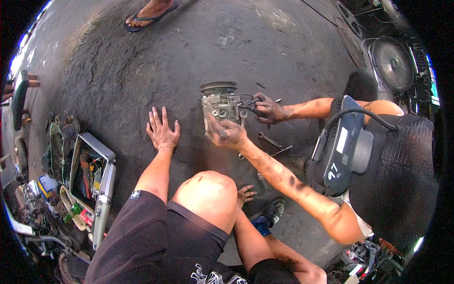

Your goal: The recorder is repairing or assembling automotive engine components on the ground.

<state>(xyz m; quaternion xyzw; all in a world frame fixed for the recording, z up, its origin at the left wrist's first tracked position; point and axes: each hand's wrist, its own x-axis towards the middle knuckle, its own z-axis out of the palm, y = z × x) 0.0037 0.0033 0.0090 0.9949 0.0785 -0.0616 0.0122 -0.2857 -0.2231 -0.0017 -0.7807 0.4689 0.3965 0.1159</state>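
- Occupying mid-floor, the unit [206, 105], a metal body with a pulley [218, 88] at its far end; its contact with the floor [118, 90] is hard to tell.
- A co-worker [397, 165] has both hands at it: the nearer hand [226, 133] braces the body, the farther hand [272, 109] grips a dark piece at its side, of a kind I cannot tell.
- The step in hand looks like close work on that side; the next move probably calls for a steady body and clear finger room there.
- The person's left hand [163, 136] lies flat on the floor, left of the unit, fingers spread, holding nothing.
- The right hand [245, 194], partly behind the knee [208, 191], seems to rest on the floor, fingers spread, apparently holding nothing.
- A wrench [271, 140] lies right of the unit.
- Toward the floor's left side stands a tool case [107, 189]; at its far side, a foot [153, 9].
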